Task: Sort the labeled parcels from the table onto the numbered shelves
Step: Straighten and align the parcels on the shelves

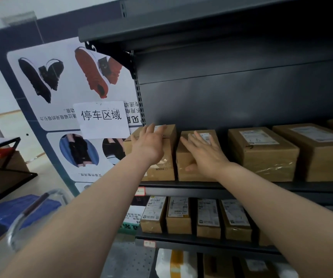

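Two brown cardboard parcels with white labels stand side by side at the left end of the upper shelf (pixel 181 190). My left hand (pixel 149 143) lies flat with straight fingers on the top of the leftmost parcel (pixel 161 171). My right hand (pixel 203 151) rests with spread fingers on the top of the second parcel (pixel 183 159), its thumb against the parcel's front face. Two larger labeled parcels, one (pixel 261 151) and another (pixel 318 153), sit further right on the same shelf.
The shelf below (pixel 191 238) holds a row of several small labeled boxes (pixel 178 215). Small tags (pixel 140 191) mark the shelf edges. A poster panel with a paper sign (pixel 102 119) stands left of the rack. A trolley handle (pixel 31 209) is at lower left.
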Available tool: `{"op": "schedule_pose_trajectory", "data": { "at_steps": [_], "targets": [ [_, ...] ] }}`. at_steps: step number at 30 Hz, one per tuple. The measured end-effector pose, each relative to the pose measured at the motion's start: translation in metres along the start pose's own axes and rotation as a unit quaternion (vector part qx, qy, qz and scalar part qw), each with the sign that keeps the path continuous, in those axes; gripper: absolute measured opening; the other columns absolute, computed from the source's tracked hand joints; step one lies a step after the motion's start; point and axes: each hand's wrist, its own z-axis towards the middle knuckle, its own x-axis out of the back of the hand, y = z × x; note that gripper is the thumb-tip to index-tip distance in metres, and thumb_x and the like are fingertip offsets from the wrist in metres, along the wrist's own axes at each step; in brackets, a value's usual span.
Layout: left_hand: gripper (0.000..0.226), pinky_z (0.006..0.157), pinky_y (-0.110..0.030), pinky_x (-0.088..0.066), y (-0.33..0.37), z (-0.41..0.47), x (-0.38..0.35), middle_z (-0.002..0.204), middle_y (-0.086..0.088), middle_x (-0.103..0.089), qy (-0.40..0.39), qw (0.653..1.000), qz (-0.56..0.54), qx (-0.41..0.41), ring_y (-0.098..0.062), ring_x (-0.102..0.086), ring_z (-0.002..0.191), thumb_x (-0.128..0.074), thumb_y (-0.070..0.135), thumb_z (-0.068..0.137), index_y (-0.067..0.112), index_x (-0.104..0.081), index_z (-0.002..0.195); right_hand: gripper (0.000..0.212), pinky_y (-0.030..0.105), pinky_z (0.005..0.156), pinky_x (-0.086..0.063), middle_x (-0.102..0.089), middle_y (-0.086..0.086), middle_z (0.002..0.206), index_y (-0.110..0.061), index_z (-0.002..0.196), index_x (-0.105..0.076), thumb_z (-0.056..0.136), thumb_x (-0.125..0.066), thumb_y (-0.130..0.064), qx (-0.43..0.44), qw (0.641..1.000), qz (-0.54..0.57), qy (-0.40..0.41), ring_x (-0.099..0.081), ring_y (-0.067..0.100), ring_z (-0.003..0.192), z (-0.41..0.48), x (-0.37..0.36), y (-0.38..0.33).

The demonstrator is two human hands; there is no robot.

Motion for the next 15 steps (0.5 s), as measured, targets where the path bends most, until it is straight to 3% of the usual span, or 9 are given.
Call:
{"op": "schedule_pose_trajectory", "data": {
  "at_steps": [4, 9, 12, 15],
  "targets": [
    [0.067, 0.119, -0.054, -0.014, 0.035, 0.001, 0.006, 0.156, -0.003, -0.03, 0.039, 0.998, -0.019, -0.051, -0.026, -0.02, 0.147, -0.052, 0.007, 0.092, 0.03, -0.029, 0.15, 0.077, 0.042, 0.119, 0.008, -0.007, 0.0, 0.162, -0.023, 0.153, -0.018, 0.091, -0.062, -0.034, 0.016, 1.0, 0.013, 0.022, 0.008, 0.015, 0.148, -0.032, 0.02, 0.029],
    [0.056, 0.12, -0.045, -0.019, 0.109, 0.001, 0.0, 0.154, -0.003, -0.035, 0.025, 0.992, -0.058, -0.111, -0.024, -0.028, 0.144, -0.053, 0.012, 0.095, 0.024, -0.038, 0.147, 0.07, 0.042, 0.12, 0.003, -0.012, -0.001, 0.161, -0.025, 0.151, -0.023, 0.093, -0.058, -0.04, -0.061, 0.998, -0.001, 0.02, 0.006, 0.015, 0.148, -0.077, 0.046, 0.096],
    [0.047, 0.117, -0.043, -0.022, 0.16, -0.002, -0.01, 0.149, -0.004, -0.043, -0.023, 0.985, -0.055, -0.164, -0.023, -0.037, 0.138, -0.053, 0.027, 0.097, 0.021, -0.046, 0.143, 0.084, 0.042, 0.12, 0.003, -0.009, -0.002, 0.161, -0.026, 0.153, -0.017, 0.086, -0.065, -0.045, -0.105, 0.994, -0.026, 0.016, 0.007, 0.016, 0.148, -0.108, 0.06, 0.143],
    [0.053, 0.118, -0.042, -0.022, 0.203, -0.002, -0.022, 0.149, -0.006, -0.044, -0.068, 0.976, -0.025, -0.207, -0.024, -0.038, 0.137, -0.05, 0.04, 0.097, 0.019, -0.042, 0.146, 0.108, 0.045, 0.12, 0.002, 0.0, 0.002, 0.162, -0.024, 0.154, -0.004, 0.076, -0.075, -0.046, -0.161, 0.984, -0.07, -0.02, 0.012, 0.023, 0.148, -0.132, 0.07, 0.187]
  ]
}}
